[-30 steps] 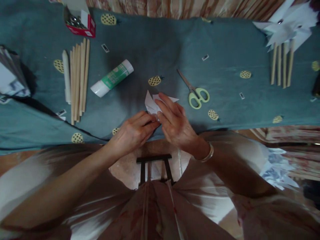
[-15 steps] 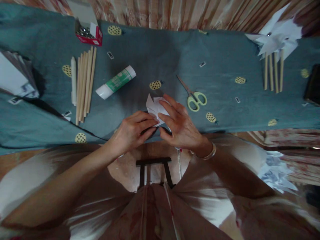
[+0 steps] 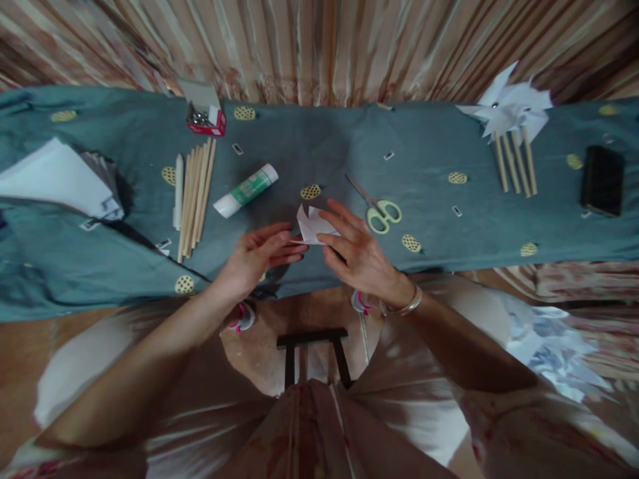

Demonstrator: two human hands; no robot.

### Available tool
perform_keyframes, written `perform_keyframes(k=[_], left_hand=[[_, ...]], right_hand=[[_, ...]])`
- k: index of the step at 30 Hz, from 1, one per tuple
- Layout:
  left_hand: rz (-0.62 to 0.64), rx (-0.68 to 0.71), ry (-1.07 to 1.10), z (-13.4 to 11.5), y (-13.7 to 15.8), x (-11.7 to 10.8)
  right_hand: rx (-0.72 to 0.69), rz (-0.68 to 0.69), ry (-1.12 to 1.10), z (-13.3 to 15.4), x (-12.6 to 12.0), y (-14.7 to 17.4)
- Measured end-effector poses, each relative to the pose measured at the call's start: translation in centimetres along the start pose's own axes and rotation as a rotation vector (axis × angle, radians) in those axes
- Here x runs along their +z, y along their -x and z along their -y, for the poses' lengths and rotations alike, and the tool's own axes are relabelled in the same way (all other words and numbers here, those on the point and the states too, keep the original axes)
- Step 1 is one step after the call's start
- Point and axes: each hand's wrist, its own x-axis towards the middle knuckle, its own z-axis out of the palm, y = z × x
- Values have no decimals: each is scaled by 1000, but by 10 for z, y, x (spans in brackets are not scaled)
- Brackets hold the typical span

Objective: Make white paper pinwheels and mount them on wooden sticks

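Between my hands, above the near part of the table, is a small white paper pinwheel with pointed flaps standing up. My left hand pinches its left corner, thumb on top and fingers beneath. My right hand grips its right side, and the fingers hide that part of the paper. Right of the paper lie scissors with pale green handles, blades closed. A white and green glue stick rests to the left, its cap on.
Wooden sticks lie at left beside a whitish stick-like thing. Behind them stands an open red box of small metal pieces. A stack of white paper is far left; pinwheels on sticks and a black phone-like object lie right.
The view has tilted up, so the table sits lower in it. My left hand has turned, its thumb now over the paper's edge, and the paper is tipped more edge-on.
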Motion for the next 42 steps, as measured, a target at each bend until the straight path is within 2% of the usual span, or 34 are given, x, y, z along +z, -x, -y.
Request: perform_keyframes(k=[3,6,11,17,22,28,31,34,38,42], left_hand=[[85,-88,199,1,0,5],[105,-89,305,1,-3,7],[63,26,216,-1,-11,11],[37,113,158,-2,-16,14],[36,130,131,-7,-18,14],[-58,184,170,-14,-21,17],[-70,266,122,-17,-24,18],[-70,333,44,-18,-28,18],[-79,334,-56,-17,-31,18],[-78,330,-101,-17,-32,18]], right_hand=[[-36,-31,3,2,2,-2],[-87,-37,42,5,7,-4],[-71,-44,48,11,9,-8],[-62,-150,-38,17,7,-15],[65,-89,-68,20,-1,-22],[102,-295,-131,5,-18,-36],[218,-356,-279,-6,-22,-47],[342,-349,-501,-13,-22,-57],[496,-294,-714,-17,-21,-64],[580,-258,-846,-19,-20,-65]])
